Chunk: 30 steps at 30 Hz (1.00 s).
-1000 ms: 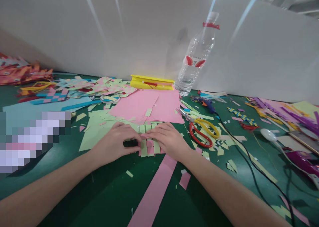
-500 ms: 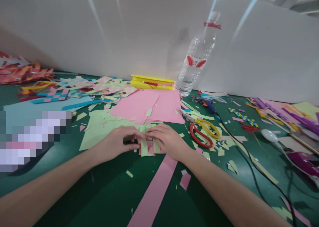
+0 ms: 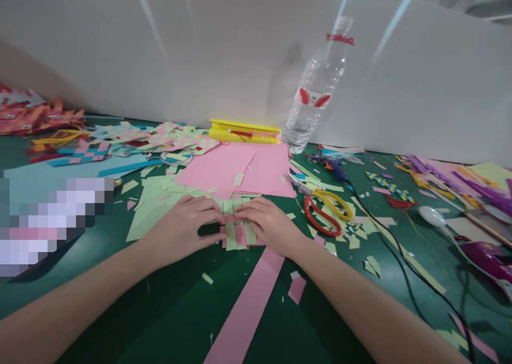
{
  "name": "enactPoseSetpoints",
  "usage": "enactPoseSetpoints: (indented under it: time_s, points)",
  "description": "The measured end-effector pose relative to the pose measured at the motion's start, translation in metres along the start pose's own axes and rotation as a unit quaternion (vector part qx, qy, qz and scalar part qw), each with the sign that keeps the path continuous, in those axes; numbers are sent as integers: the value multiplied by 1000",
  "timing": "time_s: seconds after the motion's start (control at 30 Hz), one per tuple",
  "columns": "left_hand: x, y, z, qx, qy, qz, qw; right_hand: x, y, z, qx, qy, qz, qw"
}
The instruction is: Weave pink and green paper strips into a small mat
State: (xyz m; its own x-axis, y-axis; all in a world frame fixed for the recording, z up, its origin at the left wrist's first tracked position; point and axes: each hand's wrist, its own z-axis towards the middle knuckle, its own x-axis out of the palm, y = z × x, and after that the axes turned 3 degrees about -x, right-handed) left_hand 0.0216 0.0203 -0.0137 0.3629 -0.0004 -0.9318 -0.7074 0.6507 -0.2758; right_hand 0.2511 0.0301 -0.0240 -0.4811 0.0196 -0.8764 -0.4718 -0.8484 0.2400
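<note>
- We see a woven piece (image 3: pixel 236 236) of pink and pale-green paper mid-worktop (image 3: pixel 160 310), well apart from the back edge.
- Its green strips (image 3: pixel 231 237) point toward the back edge and its pink ones run side to side; with hands over both sides, we cannot tell its long axis.
- We find the left hand (image 3: pixel 190 223) at its left side, thumb and fingers parted; whether that grip pinches paper, we cannot tell.
- The right hand (image 3: pixel 272 223) rests fingertips on its right side, its grip unclear to us.
- A long pink strip (image 3: pixel 248 305) slants from beside that hand toward the front edge, leaning left.
- We see most room between strip and left forearm (image 3: pixel 96 294); scissors (image 3: pixel 315 195) lie to the right.
</note>
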Motion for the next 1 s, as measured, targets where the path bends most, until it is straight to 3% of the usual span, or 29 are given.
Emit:
enactPoseSetpoints:
  time_s: [0.3, 0.67, 1.0]
  points:
    - [-2, -3, 2, -15, 47, -48, 998, 1, -1, -1, 8, 7, 4, 1000]
    - [-4, -9, 2, -32, 59, -63, 996, 3, -2, -1, 14, 5, 24, 1000]
    - [-6, -8, 5, -81, 85, -180, 977, 2, -2, -1, 22, 16, 25, 999]
